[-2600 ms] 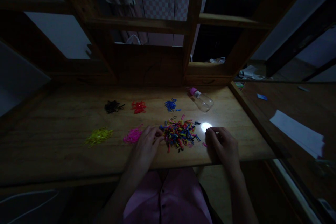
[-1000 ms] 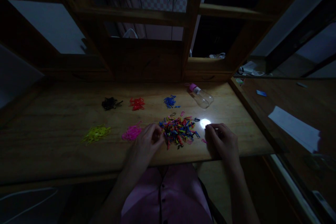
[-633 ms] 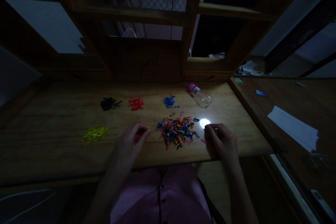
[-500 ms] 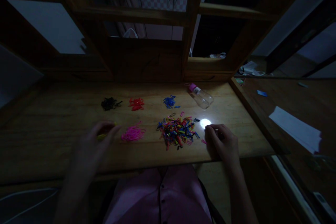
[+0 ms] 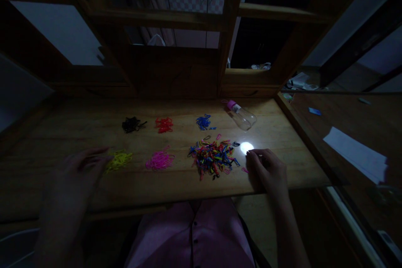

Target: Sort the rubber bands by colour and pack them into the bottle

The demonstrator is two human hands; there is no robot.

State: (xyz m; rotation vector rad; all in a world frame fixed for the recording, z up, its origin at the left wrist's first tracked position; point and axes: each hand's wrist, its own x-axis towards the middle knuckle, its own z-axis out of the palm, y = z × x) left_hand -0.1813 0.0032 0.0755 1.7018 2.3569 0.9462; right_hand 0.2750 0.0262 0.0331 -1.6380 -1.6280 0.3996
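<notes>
My left hand [image 5: 83,171], a little blurred, is just left of a pile of yellow pin-shaped clips [image 5: 121,160]; thumb and fingers are apart, and nothing shows between them. To the right of that lies a pile of pink clips [image 5: 159,160]. My right hand [image 5: 266,167] rests on the table right of a larger mixed heap of coloured clips [image 5: 214,157]. Its thumb and forefinger are pinched together, and whatever they hold is too small and dark to make out. Farther back are piles of black clips [image 5: 132,124], red clips [image 5: 163,124] and blue clips [image 5: 203,122].
A clear bottle with a purple cap [image 5: 241,115] lies on its side behind the mixed heap. A bright spot of light falls beside my right fingertips. Wooden shelving [image 5: 176,67] stands along the back. White paper [image 5: 356,155] lies on the surface at right.
My left hand has moved left, from over the yellow pile to beside it, uncovering the yellow clips. My right hand stays in about the same place.
</notes>
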